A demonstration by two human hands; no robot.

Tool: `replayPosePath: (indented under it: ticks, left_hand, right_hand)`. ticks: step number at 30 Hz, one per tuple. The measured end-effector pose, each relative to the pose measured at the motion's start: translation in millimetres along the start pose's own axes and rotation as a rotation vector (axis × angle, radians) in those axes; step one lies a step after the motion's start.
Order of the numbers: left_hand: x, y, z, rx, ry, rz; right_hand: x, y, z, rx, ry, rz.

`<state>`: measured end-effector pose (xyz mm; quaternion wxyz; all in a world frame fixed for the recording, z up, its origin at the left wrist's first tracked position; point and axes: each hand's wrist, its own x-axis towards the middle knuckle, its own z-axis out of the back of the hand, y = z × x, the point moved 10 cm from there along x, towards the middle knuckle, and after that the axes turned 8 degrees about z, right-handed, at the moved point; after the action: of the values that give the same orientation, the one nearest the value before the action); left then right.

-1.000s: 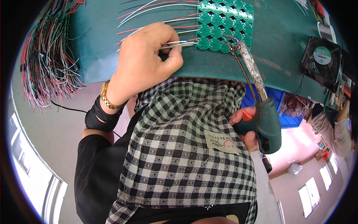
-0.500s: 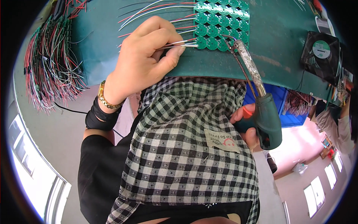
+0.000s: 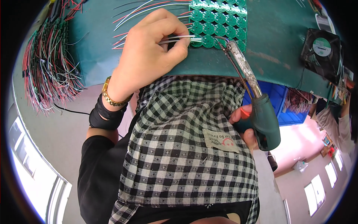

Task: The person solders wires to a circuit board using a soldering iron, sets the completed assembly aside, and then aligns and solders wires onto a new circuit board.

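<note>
My left hand (image 3: 156, 50) pinches several thin white wires (image 3: 181, 37) between thumb and fingers. Their tips reach over the lower left corner of a green panel of round circuit boards (image 3: 220, 30). Red, white and black wires (image 3: 140, 16) stretch leftward from the panel's left edge. My right hand (image 3: 244, 125) is closed round the dark green handle of a soldering iron (image 3: 265, 119), which partly hides the fingers. The iron's metal barrel points up and left, and its thin tip is over the panel's lowest row; whether it touches I cannot tell.
A thick bundle of wired boards (image 3: 50, 71) hangs at the table's left end. On the right stand a black fan (image 3: 322, 52) and a solder spool (image 3: 324, 23). Below the table edge is a blue crate (image 3: 294, 115) beside more wires. Another person's sleeve (image 3: 333, 119) shows at far right.
My left hand has moved slightly right and up, bringing the white wire ends further over the panel's corner. The panel and soldering iron appear shifted slightly left in the picture.
</note>
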<state>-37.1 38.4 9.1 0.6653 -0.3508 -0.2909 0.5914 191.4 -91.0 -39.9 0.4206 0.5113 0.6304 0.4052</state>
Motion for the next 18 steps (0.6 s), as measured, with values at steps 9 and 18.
replayPosePath:
  ticks: [9, 18]
  left_hand:
    - [0.3, -6.7, -3.2, 0.073, -0.037, -0.07]
    - [1.7, -4.0, -3.0, 0.091, -0.046, -0.051]
  right_hand:
    - [4.9, -1.1, -4.0, 0.016, 0.05, -0.051]
    - [8.0, -2.9, -3.7, -0.064, 0.019, -0.125]
